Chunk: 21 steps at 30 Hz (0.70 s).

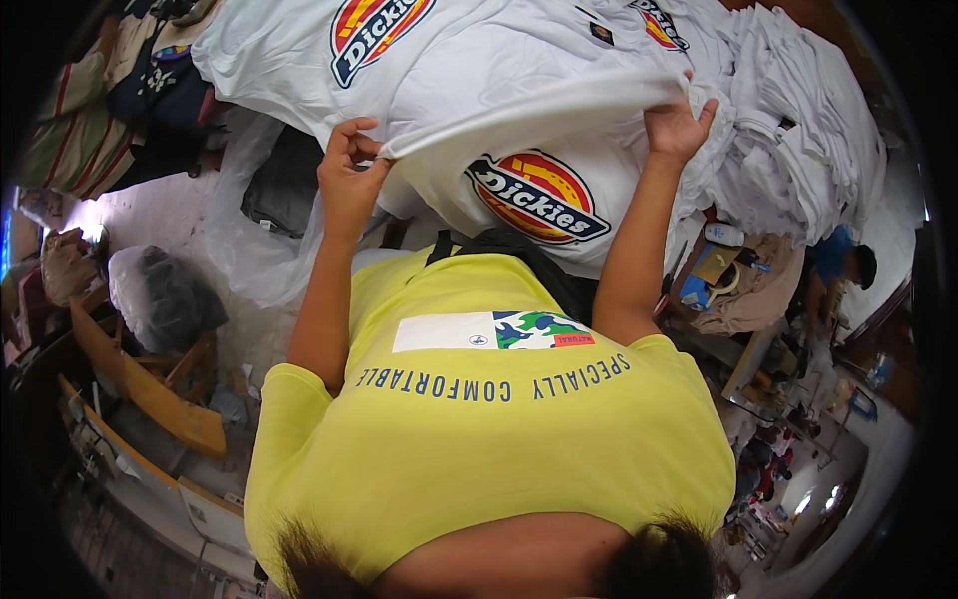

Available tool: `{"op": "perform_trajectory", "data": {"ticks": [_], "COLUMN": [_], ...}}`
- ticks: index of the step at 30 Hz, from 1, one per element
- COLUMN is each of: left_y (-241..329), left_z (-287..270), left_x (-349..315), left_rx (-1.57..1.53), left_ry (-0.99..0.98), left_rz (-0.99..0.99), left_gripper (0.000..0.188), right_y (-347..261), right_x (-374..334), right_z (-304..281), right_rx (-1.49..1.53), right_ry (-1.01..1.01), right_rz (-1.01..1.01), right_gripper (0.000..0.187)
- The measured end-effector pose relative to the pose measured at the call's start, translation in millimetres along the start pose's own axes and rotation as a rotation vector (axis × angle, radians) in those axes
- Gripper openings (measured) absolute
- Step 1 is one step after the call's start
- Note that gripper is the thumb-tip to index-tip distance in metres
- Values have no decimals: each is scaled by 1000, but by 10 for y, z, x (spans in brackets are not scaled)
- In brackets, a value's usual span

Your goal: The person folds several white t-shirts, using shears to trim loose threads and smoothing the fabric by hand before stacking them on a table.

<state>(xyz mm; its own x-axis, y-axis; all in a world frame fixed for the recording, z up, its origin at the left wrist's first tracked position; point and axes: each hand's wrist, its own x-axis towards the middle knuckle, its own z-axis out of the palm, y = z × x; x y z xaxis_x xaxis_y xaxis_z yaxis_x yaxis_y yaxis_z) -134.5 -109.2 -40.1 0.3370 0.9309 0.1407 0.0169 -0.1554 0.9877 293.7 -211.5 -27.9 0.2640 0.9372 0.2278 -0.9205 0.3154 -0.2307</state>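
Dark hair (661,561) fringes the lower edge. Upper centre, left hand (349,178) and right hand (677,132) hold a white garment (529,118).

I have cloth (559,112) between my left grip (349,175) and right grip (676,130), a garment stack (798,150) far right, a plastic bag (235,235) to the left and a bundle (160,299) farther left.
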Motion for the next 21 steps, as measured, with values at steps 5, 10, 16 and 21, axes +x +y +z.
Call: {"op": "perform_trajectory", "data": {"ticks": [5, 10, 16, 21], "left_y": [24, -75, -165, -259], "left_z": [23, 16, -127, -203], "left_x": [-76, -16, 97, 160], "left_rx": [11, -164, -306, -228], "left_ry": [-8, -78, -55, -299], "left_rz": [25, -48, -370, -396], "left_gripper": [38, 41, 39, 36], "right_y": [-6, 122, 389, 70], "right_x": [-180, -184, -671, -2158], "right_z": [205, 344, 979, 870], "right_rx": [-84, -549, -1788, -2069], "right_ry": [283, 254, 461, 1008], "right_rz": [-141, -72, 155, 29], "right_gripper": [57, 48, 38, 23]}}
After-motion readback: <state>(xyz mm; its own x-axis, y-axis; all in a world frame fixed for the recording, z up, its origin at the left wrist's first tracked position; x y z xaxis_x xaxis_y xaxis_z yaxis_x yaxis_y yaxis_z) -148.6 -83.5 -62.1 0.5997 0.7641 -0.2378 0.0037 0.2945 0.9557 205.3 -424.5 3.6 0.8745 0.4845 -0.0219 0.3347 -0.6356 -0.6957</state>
